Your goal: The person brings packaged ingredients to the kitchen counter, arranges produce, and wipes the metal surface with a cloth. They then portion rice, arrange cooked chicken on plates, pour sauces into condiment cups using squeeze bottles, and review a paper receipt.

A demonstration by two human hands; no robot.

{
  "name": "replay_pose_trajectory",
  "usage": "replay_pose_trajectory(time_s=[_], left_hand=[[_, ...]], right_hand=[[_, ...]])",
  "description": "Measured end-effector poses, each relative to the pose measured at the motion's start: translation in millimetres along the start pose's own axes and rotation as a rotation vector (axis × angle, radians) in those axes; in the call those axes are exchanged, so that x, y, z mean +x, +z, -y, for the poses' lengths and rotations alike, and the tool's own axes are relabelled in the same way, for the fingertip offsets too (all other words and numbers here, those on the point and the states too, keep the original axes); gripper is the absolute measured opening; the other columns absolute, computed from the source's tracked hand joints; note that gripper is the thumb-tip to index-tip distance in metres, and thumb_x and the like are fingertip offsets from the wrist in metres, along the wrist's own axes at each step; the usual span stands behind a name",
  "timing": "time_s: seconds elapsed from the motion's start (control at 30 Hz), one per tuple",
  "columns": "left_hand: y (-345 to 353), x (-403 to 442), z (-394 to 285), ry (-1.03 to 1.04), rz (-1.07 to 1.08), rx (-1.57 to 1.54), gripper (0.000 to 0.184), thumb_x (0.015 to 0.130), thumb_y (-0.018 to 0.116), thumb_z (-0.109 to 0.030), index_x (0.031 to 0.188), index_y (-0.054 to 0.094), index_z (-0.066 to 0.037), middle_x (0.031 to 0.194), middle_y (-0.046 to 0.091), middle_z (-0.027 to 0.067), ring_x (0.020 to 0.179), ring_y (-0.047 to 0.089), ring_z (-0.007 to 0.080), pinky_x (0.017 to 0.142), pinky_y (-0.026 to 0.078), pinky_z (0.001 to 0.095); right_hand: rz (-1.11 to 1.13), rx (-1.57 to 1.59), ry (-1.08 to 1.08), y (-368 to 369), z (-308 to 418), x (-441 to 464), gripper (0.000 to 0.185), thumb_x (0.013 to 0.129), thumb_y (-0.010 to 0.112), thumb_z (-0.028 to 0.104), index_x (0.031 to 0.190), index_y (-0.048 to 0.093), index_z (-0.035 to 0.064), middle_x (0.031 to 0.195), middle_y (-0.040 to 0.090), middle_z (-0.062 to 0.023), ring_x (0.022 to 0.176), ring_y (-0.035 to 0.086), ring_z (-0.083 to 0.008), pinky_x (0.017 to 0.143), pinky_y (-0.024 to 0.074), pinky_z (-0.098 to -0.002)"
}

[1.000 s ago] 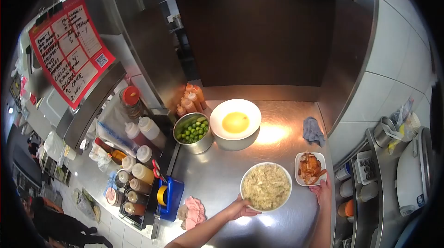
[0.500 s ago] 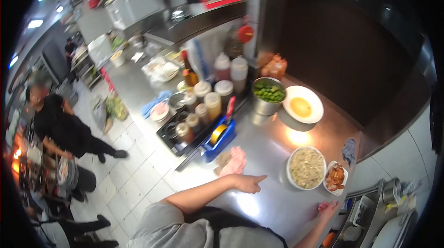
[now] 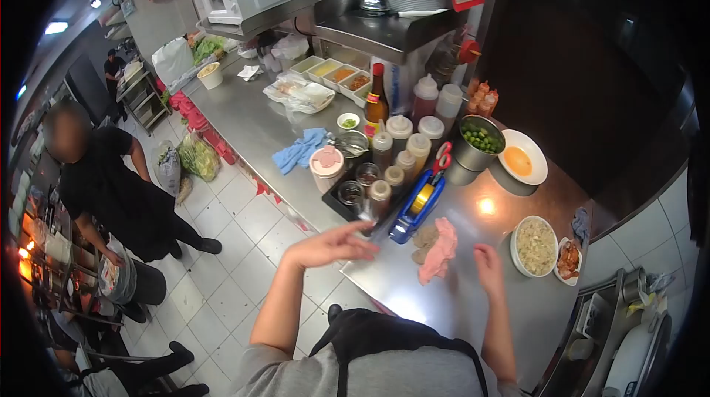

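Observation:
My left hand (image 3: 331, 246) reaches past the counter's near edge with its fingers stretched apart, close to the front of the black tray (image 3: 345, 210) of squeeze bottles and small jars. It holds nothing that I can see. Over the steel counter, my right hand (image 3: 489, 271) is raised with its fingers loosely bent and nothing visible in them. Between the hands lie a pink cloth (image 3: 439, 253) and a brownish cloth (image 3: 424, 243). A blue tape dispenser (image 3: 416, 208) with yellow tape stands just beyond, red-handled scissors (image 3: 442, 158) at its far end.
Right of my right hand are a white bowl of fried rice (image 3: 536, 247) and a small dish of browned meat pieces (image 3: 569, 260). Farther back stand a steel pot of green vegetables (image 3: 479, 136) and a white plate with orange sauce (image 3: 519, 163). A co-worker (image 3: 122, 190) stands at left.
The view has swung left. My left hand has moved from beside the pink cloth to the bottle tray, its pointing finger now joined by spread fingers. My right hand has moved left, away from the meat dish.

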State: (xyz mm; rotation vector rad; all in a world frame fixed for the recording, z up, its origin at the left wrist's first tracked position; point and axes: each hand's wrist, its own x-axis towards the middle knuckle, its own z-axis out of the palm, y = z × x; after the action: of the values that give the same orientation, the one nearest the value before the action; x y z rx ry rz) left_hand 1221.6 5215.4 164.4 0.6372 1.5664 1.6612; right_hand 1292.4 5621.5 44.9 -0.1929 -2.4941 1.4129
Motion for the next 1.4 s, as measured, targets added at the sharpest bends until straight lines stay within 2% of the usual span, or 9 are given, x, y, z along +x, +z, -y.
replay_pose_trajectory(time_s=[0.1, 0.2, 0.4, 0.6, 0.7, 0.9, 1.0, 1.3, 1.4], left_hand=[[-50, -39, -11, 0.03, -0.263, 0.005, 0.06, 0.089, 0.05, -0.011, 0.143, 0.023, -0.006, 0.122, 0.056, 0.0137, 0.107, 0.057, 0.0197, 0.088, 0.044, 0.0299], [-92, -65, -7, 0.02, -0.433, 0.044, 0.056, 0.089, 0.05, -0.011, 0.141, 0.027, -0.006, 0.123, 0.056, 0.013, 0.107, 0.057, 0.0192, 0.085, 0.045, 0.0289], [-139, -89, 20, 0.03, -0.54, -0.048, 0.048, 0.088, 0.054, -0.011, 0.133, 0.041, -0.002, 0.121, 0.056, 0.013, 0.102, 0.059, 0.0174, 0.081, 0.046, 0.0272], [-251, -38, 101, 0.095, -1.13, 0.87, 0.026, 0.076, 0.068, -0.02, 0.098, 0.067, -0.008, 0.105, 0.059, 0.0072, 0.1, 0.057, 0.0246, 0.095, 0.039, 0.0455], [-266, -14, 100, -0.097, -1.343, 1.006, 0.022, 0.072, 0.07, -0.024, 0.09, 0.069, -0.012, 0.101, 0.056, 0.0062, 0.106, 0.051, 0.0275, 0.099, 0.029, 0.058], [-293, 9, 99, -0.281, -1.277, 1.116, 0.017, 0.076, 0.065, -0.026, 0.085, 0.068, -0.012, 0.107, 0.055, 0.0057, 0.108, 0.049, 0.0276, 0.1, 0.023, 0.0589], [-324, 20, 90, -0.025, -1.445, 0.834, 0.018, 0.077, 0.063, -0.028, 0.083, 0.068, -0.011, 0.109, 0.055, 0.0058, 0.109, 0.048, 0.0276, 0.099, 0.024, 0.0578], [-301, -1, 115, -0.321, -1.216, 1.212, 0.026, 0.074, 0.068, -0.033, 0.092, 0.068, -0.014, 0.112, 0.057, 0.0047, 0.117, 0.043, 0.0285, 0.098, 0.022, 0.0603], [-293, -3, 96, -0.185, -1.282, 1.001, 0.022, 0.075, 0.068, -0.028, 0.089, 0.068, -0.012, 0.112, 0.057, 0.0054, 0.113, 0.047, 0.0276, 0.1, 0.025, 0.054]], right_hand=[[0.025, -0.3, -0.122, 85, 1, 13, 0.033, 0.086, 0.058, 0.022, 0.113, 0.057, 0.0041, 0.129, 0.045, -0.0201, 0.12, 0.043, -0.0336, 0.098, 0.037, -0.0415], [0.048, -0.741, -0.038, 146, 12, -2, 0.043, 0.079, 0.062, 0.025, 0.117, 0.056, 0.0056, 0.138, 0.035, -0.0196, 0.13, 0.029, -0.0383, 0.105, 0.0252, -0.0486], [-0.115, -0.77, -0.131, 164, 17, -16, 0.047, 0.075, 0.062, 0.023, 0.119, 0.055, 0.0077, 0.141, 0.033, -0.0174, 0.132, 0.025, -0.0377, 0.106, 0.0208, -0.0506], [-0.214, -0.769, -0.154, 173, 21, -15, 0.043, 0.072, 0.061, 0.02, 0.114, 0.058, 0.0085, 0.138, 0.039, -0.0148, 0.13, 0.029, -0.0349, 0.105, 0.0218, -0.0498], [-0.237, -0.777, -0.154, 175, 16, -15, 0.042, 0.072, 0.061, 0.02, 0.112, 0.059, 0.009, 0.137, 0.04, -0.014, 0.13, 0.03, -0.0339, 0.105, 0.0221, -0.0494], [-0.241, -0.769, -0.145, 174, 18, -14, 0.04, 0.072, 0.061, 0.019, 0.111, 0.059, 0.01, 0.136, 0.041, -0.0132, 0.13, 0.031, -0.0336, 0.105, 0.0227, -0.0483], [-0.24, -0.751, -0.145, 175, 22, -13, 0.04, 0.071, 0.061, 0.019, 0.11, 0.059, 0.0101, 0.135, 0.042, -0.0129, 0.129, 0.031, -0.0334, 0.105, 0.023, -0.0479], [-0.259, -0.749, -0.165, 174, 18, -15, 0.04, 0.07, 0.061, 0.017, 0.11, 0.059, 0.0088, 0.133, 0.043, -0.0135, 0.128, 0.033, -0.0343, 0.104, 0.0243, -0.0479], [-0.26, -0.741, -0.18, 175, 20, -15, 0.04, 0.07, 0.061, 0.017, 0.11, 0.059, 0.0084, 0.132, 0.043, -0.0137, 0.128, 0.033, -0.0349, 0.104, 0.0245, -0.0483]])
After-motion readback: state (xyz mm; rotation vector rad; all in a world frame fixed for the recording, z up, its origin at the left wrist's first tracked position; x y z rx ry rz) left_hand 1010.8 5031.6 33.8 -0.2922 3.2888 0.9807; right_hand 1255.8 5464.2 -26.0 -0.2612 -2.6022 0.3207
